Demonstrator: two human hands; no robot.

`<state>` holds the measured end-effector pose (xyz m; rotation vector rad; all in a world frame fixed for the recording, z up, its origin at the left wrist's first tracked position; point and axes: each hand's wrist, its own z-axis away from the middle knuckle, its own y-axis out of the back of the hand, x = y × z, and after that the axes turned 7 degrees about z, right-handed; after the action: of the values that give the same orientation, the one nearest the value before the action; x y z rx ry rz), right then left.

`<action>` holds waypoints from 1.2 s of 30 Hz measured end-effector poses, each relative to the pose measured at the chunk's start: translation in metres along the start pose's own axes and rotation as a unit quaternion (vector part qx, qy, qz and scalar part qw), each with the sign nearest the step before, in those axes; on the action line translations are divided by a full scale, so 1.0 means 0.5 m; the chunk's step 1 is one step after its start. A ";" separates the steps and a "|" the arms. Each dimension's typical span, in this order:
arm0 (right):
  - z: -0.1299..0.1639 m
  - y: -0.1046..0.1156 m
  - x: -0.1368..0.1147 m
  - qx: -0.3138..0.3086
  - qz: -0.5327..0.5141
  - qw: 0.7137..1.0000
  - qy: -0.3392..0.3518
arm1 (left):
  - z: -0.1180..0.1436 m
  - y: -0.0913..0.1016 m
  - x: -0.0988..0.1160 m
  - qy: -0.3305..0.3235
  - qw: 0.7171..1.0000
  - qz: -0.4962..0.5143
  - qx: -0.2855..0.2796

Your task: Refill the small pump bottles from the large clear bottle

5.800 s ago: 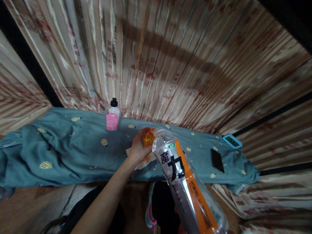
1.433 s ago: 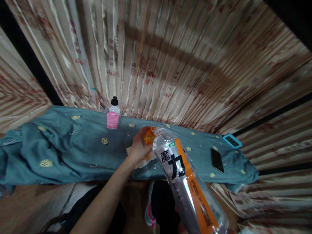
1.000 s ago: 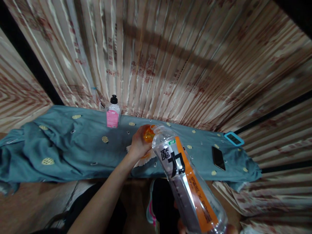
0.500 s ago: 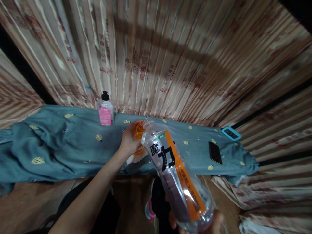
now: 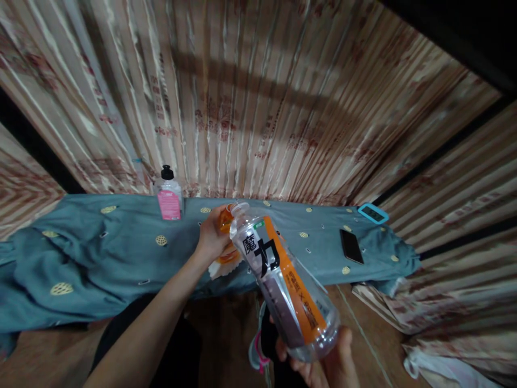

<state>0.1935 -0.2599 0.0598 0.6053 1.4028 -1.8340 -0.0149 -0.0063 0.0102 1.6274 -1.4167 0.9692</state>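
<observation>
Near the middle of the head view, my left hand is wrapped round an orange see-through bottle, most of it hidden by the fingers and the bottle in front. A white scalloped-edged piece shows below that hand. My right hand grips the base of a clear plastic drink bottle with an orange and silver label. This bottle lies tilted, base towards me, its uncapped mouth close against the orange bottle's top. Whether liquid runs between them I cannot tell.
A bench with a teal patterned cloth runs across the view. On it stand a pink-labelled bottle with a black cap, a dark phone and a blue-framed device. Pleated curtains hang behind and at the sides.
The view has shifted a little. The clear bottle's base sits slightly higher and further left in view, and more of my right hand shows. Both hands keep their holds.
</observation>
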 end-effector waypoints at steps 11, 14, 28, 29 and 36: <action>0.001 -0.013 0.032 0.008 0.014 0.999 0.048 | -0.003 0.004 -0.026 -0.046 0.999 -0.017 -0.013; 0.006 -0.017 0.034 0.018 0.009 0.998 0.053 | -0.001 -0.001 -0.029 -0.045 0.999 -0.014 -0.011; -0.010 0.017 0.054 -0.051 -0.008 0.997 0.053 | -0.008 0.002 -0.011 -0.021 0.999 -0.042 -0.010; -0.006 0.004 0.052 -0.024 -0.010 0.998 0.050 | -0.009 0.004 -0.010 -0.017 0.999 -0.042 -0.012; -0.006 -0.015 0.052 -0.016 0.007 0.999 0.049 | -0.017 0.016 -0.004 -0.002 1.000 -0.021 -0.019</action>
<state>0.1711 -0.2632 0.0444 0.6960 1.4860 -1.7871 -0.0237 0.0016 0.0127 1.6247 -1.3893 0.9102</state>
